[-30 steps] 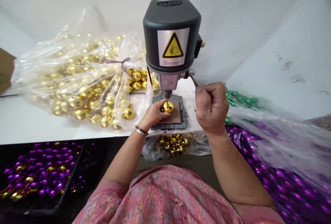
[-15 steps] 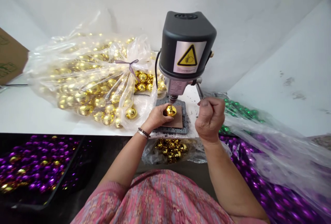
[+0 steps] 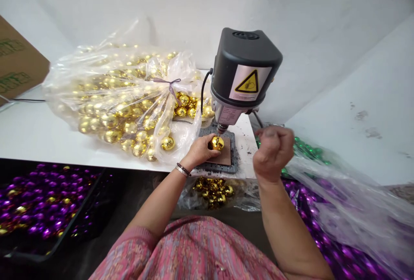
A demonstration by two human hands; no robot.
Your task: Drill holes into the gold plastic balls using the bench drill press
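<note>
Under the drill bit, a shiny gold ball [image 3: 217, 143] rests on a brown board [image 3: 223, 158] on the grey base [image 3: 234, 152] of a bench drill press [image 3: 244, 68]. My left hand [image 3: 201, 149] grips the ball from its left side, thumb and fingers closed around it. To the right, my right hand [image 3: 273, 150] is closed in a fist around the end of the drill press lever [image 3: 258, 119]. The bit reaches down to the top of the ball; whether it is inside the ball I cannot tell. Dark shavings lie around the base.
A tied clear bag of gold balls [image 3: 119, 99] covers the table's left part. Below the edge are another bag of gold balls [image 3: 213, 191] and a black bin of purple balls [image 3: 42, 202]. Bags of green balls [image 3: 307, 150] and purple balls [image 3: 323, 237] lie right. A cardboard box [image 3: 22, 64] stands far left.
The view has shifted, so the machine and table sit lower and farther right. My left hand still holds the ball under the bit, and my right fist stays on the lever.
</note>
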